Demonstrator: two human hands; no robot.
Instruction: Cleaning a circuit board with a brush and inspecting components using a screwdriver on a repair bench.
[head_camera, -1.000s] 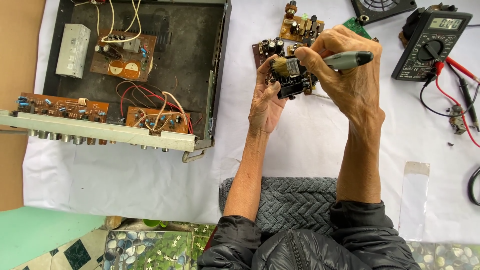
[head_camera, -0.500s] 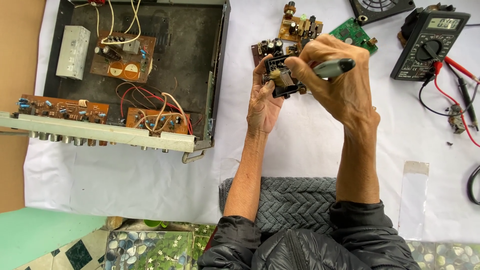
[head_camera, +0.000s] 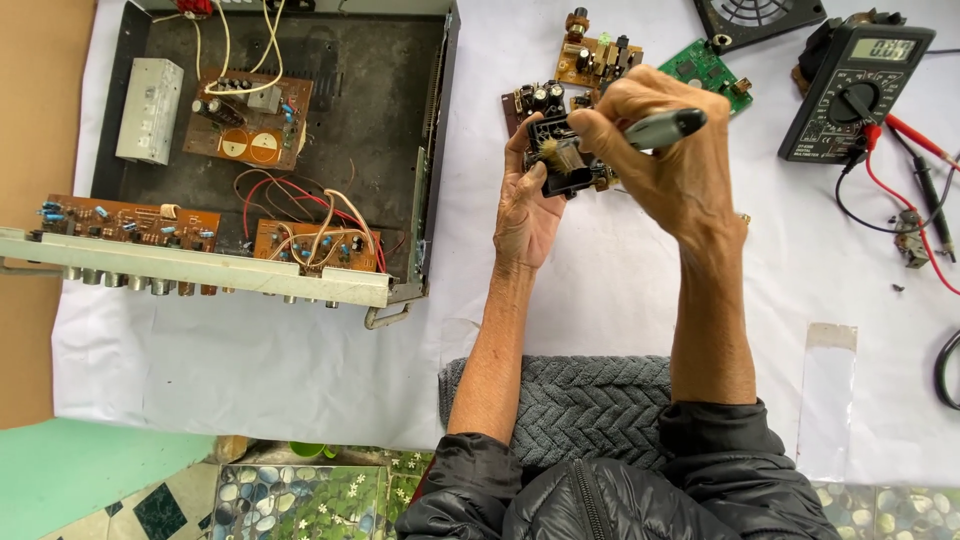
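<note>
The left hand (head_camera: 528, 205) holds a small dark circuit module with black plastic parts (head_camera: 565, 160) up above the white-covered tabletop (head_camera: 620, 300), its fingers wrapped around the module's lower edge and thumb side. The right hand (head_camera: 672, 165) pinches a grey-handled brush with a dark cap end (head_camera: 668, 127), fingers pressed together around the handle; the tan bristles (head_camera: 556, 152) lie against the module's face. The step in hand looks like brushing dust off the module. The next stroke would call for a steady left grip and light, short sweeps of the bristles across the components, perhaps with the module turned to expose another face.

Just behind the hands lie a brown circuit board with black capacitors (head_camera: 535, 97), a tan board with upright parts (head_camera: 597, 58) and a green circuit board (head_camera: 706, 70). A black digital multimeter with red and black leads (head_camera: 855, 85) sits to the right. An opened metal amplifier chassis with brown boards and wiring (head_camera: 260, 150) lies well apart to the left.
</note>
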